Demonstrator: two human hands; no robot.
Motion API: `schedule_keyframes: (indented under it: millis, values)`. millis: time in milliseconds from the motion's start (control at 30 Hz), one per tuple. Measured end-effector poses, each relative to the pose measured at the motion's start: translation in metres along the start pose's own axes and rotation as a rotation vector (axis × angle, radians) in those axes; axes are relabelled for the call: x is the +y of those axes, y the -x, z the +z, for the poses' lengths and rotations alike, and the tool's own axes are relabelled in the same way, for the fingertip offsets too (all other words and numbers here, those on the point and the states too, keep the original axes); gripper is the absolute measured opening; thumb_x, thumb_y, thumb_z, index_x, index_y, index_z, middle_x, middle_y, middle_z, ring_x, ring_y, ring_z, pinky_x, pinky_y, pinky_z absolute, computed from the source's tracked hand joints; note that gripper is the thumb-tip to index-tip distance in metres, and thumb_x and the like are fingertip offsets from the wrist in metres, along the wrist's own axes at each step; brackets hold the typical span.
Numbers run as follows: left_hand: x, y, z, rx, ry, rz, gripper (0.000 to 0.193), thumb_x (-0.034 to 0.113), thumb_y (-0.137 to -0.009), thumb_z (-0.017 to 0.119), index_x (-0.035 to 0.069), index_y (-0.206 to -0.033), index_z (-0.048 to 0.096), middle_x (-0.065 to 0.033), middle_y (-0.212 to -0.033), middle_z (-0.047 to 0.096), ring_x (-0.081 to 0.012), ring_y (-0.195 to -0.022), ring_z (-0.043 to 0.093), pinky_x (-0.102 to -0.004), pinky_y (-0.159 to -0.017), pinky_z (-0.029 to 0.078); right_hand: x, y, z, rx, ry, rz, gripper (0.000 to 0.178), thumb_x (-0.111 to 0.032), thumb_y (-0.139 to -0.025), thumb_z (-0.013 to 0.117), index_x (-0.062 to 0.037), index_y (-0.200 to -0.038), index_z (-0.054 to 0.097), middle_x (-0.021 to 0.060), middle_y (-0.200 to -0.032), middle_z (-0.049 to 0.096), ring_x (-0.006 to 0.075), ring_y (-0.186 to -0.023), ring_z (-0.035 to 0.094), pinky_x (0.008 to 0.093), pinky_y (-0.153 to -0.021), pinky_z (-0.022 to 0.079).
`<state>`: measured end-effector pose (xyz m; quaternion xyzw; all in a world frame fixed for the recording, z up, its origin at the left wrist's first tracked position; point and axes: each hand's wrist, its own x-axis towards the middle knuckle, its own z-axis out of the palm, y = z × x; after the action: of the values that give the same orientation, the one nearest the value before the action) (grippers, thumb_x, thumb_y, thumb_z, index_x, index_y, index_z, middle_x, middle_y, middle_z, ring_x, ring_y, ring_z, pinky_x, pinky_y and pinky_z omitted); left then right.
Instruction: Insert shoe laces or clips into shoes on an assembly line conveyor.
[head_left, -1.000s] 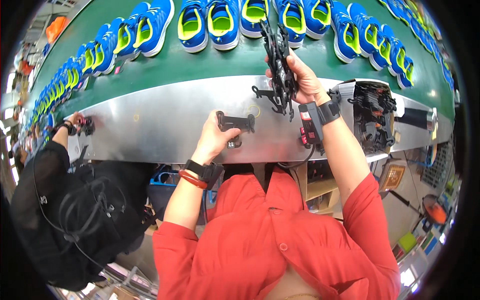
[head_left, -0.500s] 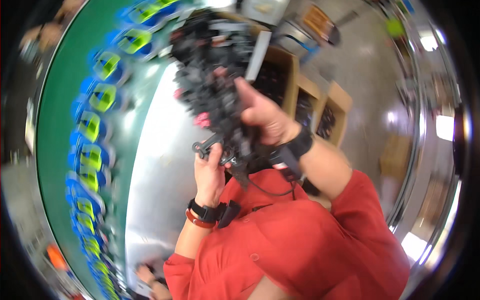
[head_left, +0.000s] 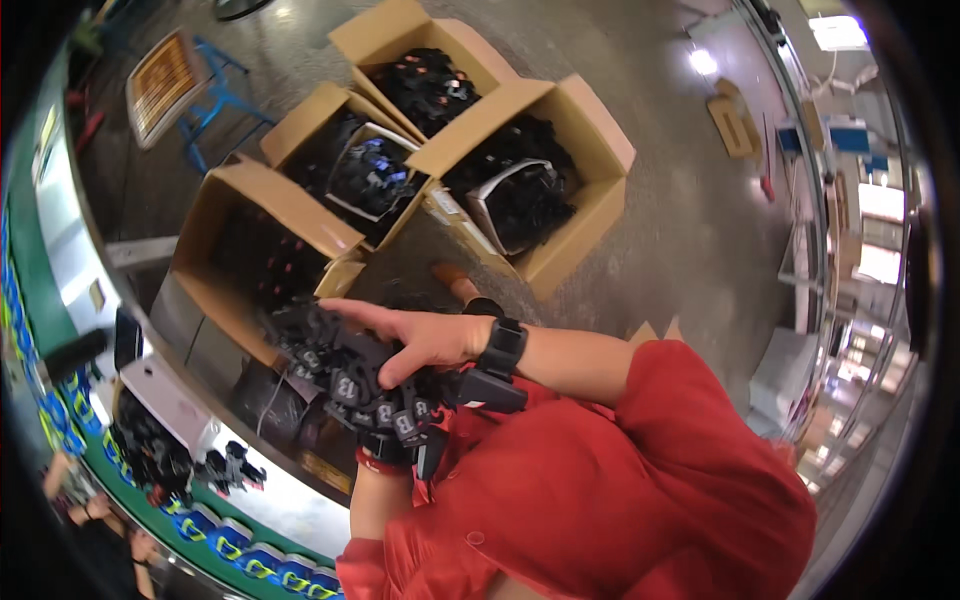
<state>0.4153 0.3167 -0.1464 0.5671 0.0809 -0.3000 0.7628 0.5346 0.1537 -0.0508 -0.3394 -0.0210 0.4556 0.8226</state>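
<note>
A heap of small black plastic parts, some with white marks, is held in front of my red shirt. My right hand lies over the top of the heap, fingers stretched across it and thumb pressed against the parts. Under the heap is my left hand, hidden by the parts; only my left forearm and its wrist straps show below. Just beyond the heap stands an open cardboard box with more dark parts inside, its near edge close to my right fingertips.
Further cardboard boxes of black parts stand behind. To the left runs a green conveyor with blue and lime items; a white tray with black parts is beside it. Another person's hand shows lower left. A blue stool stands far left.
My view has swung right, from the metal table and conveyor to the cardboard boxes. The heap moved along with my hands, and the right hand now lies flatter over it.
</note>
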Motion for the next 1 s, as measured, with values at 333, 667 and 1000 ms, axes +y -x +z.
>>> schedule_keyframes:
  millis: [333, 667, 1000]
  values:
    - [-0.038, -0.188, 0.151, -0.163, 0.236, -0.069, 0.046, 0.035, -0.098, 0.045, 0.005, -0.133, 0.047, -0.0078, -0.123, 0.056, -0.0210, -0.107, 0.058, -0.0359, -0.090, 0.051, -0.020, 0.121, -0.171, 0.667, -0.048, -0.297, 0.110, -0.008, -0.068, 0.081, -0.0107, -0.153, 0.012, 0.0065, -0.153, 0.024, 0.0189, -0.131, 0.036, 0.0330, -0.109, 0.031]
    - [-0.151, -0.326, 0.207, 0.267, 0.229, -0.262, 0.030, 0.005, -0.090, 0.062, 0.004, -0.118, 0.054, -0.0023, -0.101, 0.061, -0.0112, -0.085, 0.058, -0.0266, -0.076, 0.050, 0.005, 0.179, -0.346, 1.439, 0.945, 0.199, 0.113, -0.014, -0.068, 0.079, -0.0156, -0.152, 0.003, 0.0279, -0.131, 0.051, 0.0421, -0.113, 0.055, 0.0440, -0.094, 0.047]
    - [-0.150, -0.337, 0.197, 0.129, 0.063, -0.303, 0.081, 0.006, -0.091, 0.058, 0.007, -0.151, 0.003, -0.0156, -0.133, 0.048, -0.0172, -0.103, 0.056, -0.0272, -0.083, 0.048, 0.023, 0.140, -0.373, 1.442, 1.120, 0.442, 0.111, -0.019, -0.068, 0.083, -0.0120, -0.151, 0.009, 0.0267, -0.122, 0.044, 0.0435, -0.111, 0.049, 0.0457, -0.092, 0.046]
